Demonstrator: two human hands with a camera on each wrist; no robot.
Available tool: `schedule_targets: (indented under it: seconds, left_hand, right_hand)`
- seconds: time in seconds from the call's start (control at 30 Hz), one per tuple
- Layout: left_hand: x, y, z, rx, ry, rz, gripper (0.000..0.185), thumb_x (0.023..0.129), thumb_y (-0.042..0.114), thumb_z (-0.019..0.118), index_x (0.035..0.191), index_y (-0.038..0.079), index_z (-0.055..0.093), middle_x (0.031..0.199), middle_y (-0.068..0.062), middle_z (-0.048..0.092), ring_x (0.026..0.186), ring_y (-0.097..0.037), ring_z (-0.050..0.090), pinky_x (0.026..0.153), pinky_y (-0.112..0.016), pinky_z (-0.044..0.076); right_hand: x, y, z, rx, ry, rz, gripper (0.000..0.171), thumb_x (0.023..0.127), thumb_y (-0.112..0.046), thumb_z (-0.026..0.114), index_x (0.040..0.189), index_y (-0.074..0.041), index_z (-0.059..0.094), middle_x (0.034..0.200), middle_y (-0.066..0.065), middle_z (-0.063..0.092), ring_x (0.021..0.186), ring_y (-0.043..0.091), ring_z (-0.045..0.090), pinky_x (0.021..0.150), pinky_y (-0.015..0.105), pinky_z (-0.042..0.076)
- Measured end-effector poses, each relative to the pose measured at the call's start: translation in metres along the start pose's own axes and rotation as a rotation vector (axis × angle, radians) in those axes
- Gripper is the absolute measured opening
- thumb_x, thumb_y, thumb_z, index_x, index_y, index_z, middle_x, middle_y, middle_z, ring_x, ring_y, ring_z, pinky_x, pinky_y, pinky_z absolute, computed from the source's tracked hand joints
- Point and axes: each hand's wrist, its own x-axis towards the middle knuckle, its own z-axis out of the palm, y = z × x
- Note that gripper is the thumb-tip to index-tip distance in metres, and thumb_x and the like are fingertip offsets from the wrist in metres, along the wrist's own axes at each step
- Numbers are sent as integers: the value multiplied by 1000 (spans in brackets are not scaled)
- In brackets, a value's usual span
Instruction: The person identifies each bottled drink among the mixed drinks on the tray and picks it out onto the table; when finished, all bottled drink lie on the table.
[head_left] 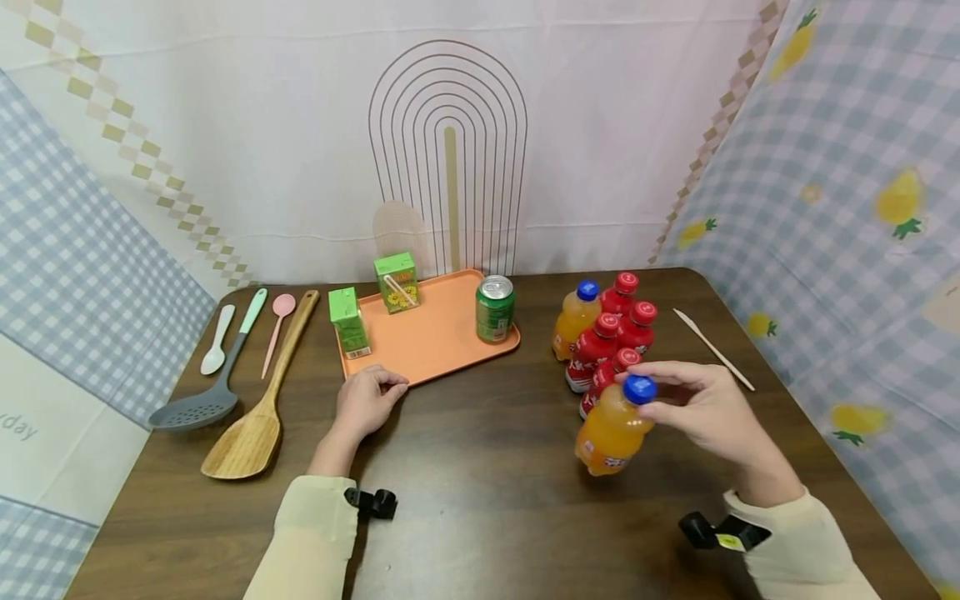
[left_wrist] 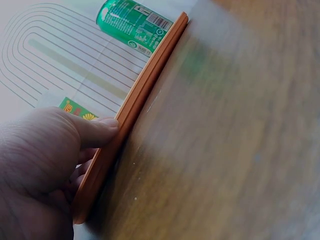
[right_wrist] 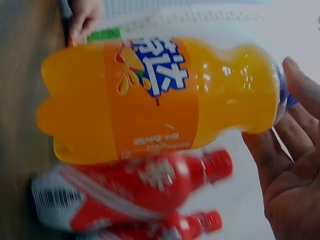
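Observation:
My right hand (head_left: 712, 408) pinches an orange soda bottle (head_left: 611, 429) at its blue cap, thumb and fingers on either side. The bottle leans slightly, and its label faces the right wrist camera. Close behind it stand several red-capped red bottles (head_left: 592, 350) and another orange soda bottle (head_left: 576, 321). My left hand (head_left: 367, 404) grips the near left edge of an orange tray (head_left: 427, 350), its thumb (left_wrist: 102, 131) against the rim. On the tray are a green can (head_left: 495, 310) and two green drink cartons, one at the back (head_left: 396, 283) and one at the left (head_left: 349, 323).
To the left lie a wooden spatula (head_left: 255, 429), a grey slotted turner (head_left: 198, 408), a pink spoon (head_left: 279, 321) and a white spoon (head_left: 215, 350). A thin pale knife (head_left: 712, 346) lies near the right table edge. A cloth backdrop (head_left: 300, 150) borders the table's rear.

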Motion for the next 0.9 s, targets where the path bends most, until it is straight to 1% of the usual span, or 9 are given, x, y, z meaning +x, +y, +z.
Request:
schedule_targets:
  seconds: [0.07, 0.2, 0.4, 0.57, 0.73, 0.8, 0.9]
  left_hand:
    - [0, 0, 0, 1, -1, -1, 6, 88, 23, 72, 87, 20, 78, 81, 7, 65, 70, -12, 54, 65, -33, 40]
    - [1, 0, 1, 4, -4, -3, 7, 88, 23, 72, 87, 21, 78, 82, 7, 65, 71, -12, 55, 66, -34, 41]
    - [1, -1, 1, 4, -5, -5, 6, 88, 23, 72, 87, 21, 78, 83, 7, 65, 72, -13, 56, 66, -34, 42]
    - [1, -2, 2, 5, -4, -6, 6, 88, 23, 72, 87, 21, 78, 82, 7, 66, 71, -13, 56, 66, -34, 42]
    - [2, -2, 2, 1, 0, 0, 6, 88, 23, 72, 86, 21, 78, 82, 7, 65, 71, -13, 55, 65, -33, 41]
    - [2, -2, 2, 2, -1, 1, 6, 88, 23, 72, 86, 21, 78, 82, 7, 65, 71, -13, 55, 65, -33, 41]
    - [2, -2, 1, 3, -2, -4, 6, 88, 23, 72, 86, 21, 78, 82, 7, 65, 70, -13, 55, 65, -33, 40]
  right_hand:
    - [-6, -2, -11, 31, 6, 4, 44, 74, 31, 60, 115, 17, 59, 115, 16, 67, 92, 21, 69, 62, 29, 56]
    - [-15, -5, -29, 76, 6, 12, 42, 77, 32, 55, 116, 19, 56, 113, 20, 66, 96, 24, 68, 63, 29, 56]
    - [-21, -7, -52, 55, 28, 42, 38, 79, 30, 54, 117, 21, 54, 113, 21, 66, 98, 26, 67, 68, 30, 56]
    - [-24, 0, -69, 49, 78, 87, 37, 82, 27, 53, 118, 21, 53, 112, 19, 67, 99, 24, 67, 70, 27, 55]
    - [-24, 11, -77, -12, 121, 160, 35, 84, 23, 55, 119, 18, 55, 113, 13, 68, 99, 20, 66, 72, 25, 54]
    - [-23, 16, -77, -23, 127, 182, 35, 85, 21, 57, 120, 18, 55, 114, 12, 68, 98, 19, 66, 73, 25, 54]
    - [-20, 25, -76, -8, 135, 208, 36, 85, 19, 59, 121, 18, 54, 114, 11, 68, 99, 18, 66, 74, 25, 54]
